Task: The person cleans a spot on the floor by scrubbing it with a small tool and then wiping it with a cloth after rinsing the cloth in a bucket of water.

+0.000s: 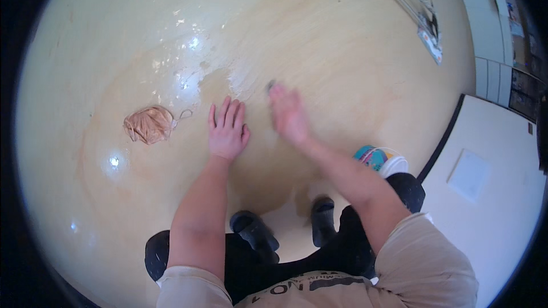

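My left hand (227, 131) lies palm down on the wet, cream-coloured floor (295, 34), its fingers slightly apart and holding nothing. To its right, my right hand (289, 113) is blurred by motion, low over the floor. At its fingertips shows a small dark object (271, 86), mostly hidden by the fingers and too blurred to name. A puddle (214, 84) with a glossy edge spreads just beyond my left fingertips. Left of that hand rests a crumpled brown cloth item (150, 125) with a thin loop at its right side.
A flat mop (430, 42) lies at the upper right. By my right knee stand a teal printed tub (370, 157) and a white-lidded container (394, 166). A white panel (492, 205) and pale cabinets (489, 36) line the right side. Dark slippers (255, 231) are on my feet.
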The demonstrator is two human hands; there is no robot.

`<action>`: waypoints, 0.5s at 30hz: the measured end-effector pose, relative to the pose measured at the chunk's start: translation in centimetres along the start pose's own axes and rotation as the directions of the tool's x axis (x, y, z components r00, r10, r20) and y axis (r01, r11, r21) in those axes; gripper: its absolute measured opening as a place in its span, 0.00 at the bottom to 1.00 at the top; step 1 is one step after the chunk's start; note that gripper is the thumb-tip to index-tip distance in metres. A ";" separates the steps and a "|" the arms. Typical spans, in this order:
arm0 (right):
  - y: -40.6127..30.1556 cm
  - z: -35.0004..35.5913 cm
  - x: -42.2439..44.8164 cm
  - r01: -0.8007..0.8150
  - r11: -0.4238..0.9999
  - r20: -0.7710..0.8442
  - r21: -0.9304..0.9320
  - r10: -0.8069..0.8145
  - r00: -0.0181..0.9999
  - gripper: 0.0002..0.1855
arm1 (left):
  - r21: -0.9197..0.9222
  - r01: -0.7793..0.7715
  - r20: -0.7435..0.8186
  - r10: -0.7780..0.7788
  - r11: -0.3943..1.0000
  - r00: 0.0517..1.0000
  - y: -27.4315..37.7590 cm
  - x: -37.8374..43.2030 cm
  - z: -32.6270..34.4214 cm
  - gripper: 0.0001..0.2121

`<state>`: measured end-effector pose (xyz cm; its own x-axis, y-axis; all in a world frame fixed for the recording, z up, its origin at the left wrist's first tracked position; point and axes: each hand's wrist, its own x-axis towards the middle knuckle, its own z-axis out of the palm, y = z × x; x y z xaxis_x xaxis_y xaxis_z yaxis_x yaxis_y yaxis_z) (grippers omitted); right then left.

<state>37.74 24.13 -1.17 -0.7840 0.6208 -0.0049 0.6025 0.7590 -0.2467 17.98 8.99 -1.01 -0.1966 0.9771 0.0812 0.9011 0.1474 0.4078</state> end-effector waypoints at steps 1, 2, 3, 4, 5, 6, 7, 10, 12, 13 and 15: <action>-3.7 -0.2 -2.3 0.071 0.977 0.142 0.200 -0.100 0.985 0.25 | 0.008 0.023 0.004 -0.023 1.000 1.000 -0.8 -1.0 -0.1 0.31; -2.5 -0.8 -2.1 0.109 0.988 0.127 0.112 -0.123 0.984 0.26 | 0.001 0.031 0.012 -0.031 1.000 0.999 -0.6 -1.4 0.2 0.31; 0.1 -1.2 -0.5 0.147 0.989 0.107 0.030 -0.149 0.983 0.26 | -0.008 0.022 0.019 -0.021 1.000 1.000 -0.1 -1.4 0.0 0.31; 3.4 -1.6 1.5 0.181 0.981 0.086 -0.063 -0.175 0.981 0.27 | -0.019 0.007 0.017 -0.006 1.000 1.000 0.6 -0.5 0.0 0.31; 6.0 -2.9 5.3 -0.014 0.994 -0.013 -0.110 0.013 1.000 0.27 | -0.026 -0.009 0.019 0.009 1.000 1.000 0.9 0.3 0.1 0.31; 6.8 -3.6 7.5 -0.211 0.970 -0.106 -0.121 0.199 0.974 0.28 | -0.012 -0.010 0.025 0.010 1.000 1.000 0.9 0.4 0.1 0.31; 6.0 -2.8 6.6 -0.245 0.964 -0.139 -0.099 0.231 0.963 0.28 | -0.004 -0.016 0.033 0.016 1.000 0.999 1.1 0.7 0.0 0.31; 2.2 0.7 4.9 -0.142 0.987 -0.104 -0.074 0.134 0.986 0.30 | -0.009 -0.029 0.025 0.029 1.000 0.999 1.2 0.7 0.4 0.30; -5.3 -0.7 1.0 0.234 0.956 0.290 0.179 -0.278 0.916 0.31 | -0.015 0.015 0.041 -0.014 1.000 0.999 -0.7 -1.0 0.1 0.26; -4.5 -0.4 1.4 0.258 0.962 0.274 0.091 -0.273 0.922 0.32 | -0.023 0.017 0.034 -0.016 1.000 0.999 -0.8 -1.2 0.1 0.25; 0.2 -0.3 4.7 0.294 0.951 0.229 -0.097 -0.266 0.936 0.33 | -0.035 0.012 0.010 -0.012 0.999 1.000 -1.1 -1.0 -0.1 0.23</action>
<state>34.27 27.29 -0.92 -0.9285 0.3346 -0.1613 0.3573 0.9231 -0.1420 17.17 7.80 -1.46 -0.2033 0.9768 0.0669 0.8847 0.1540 0.4399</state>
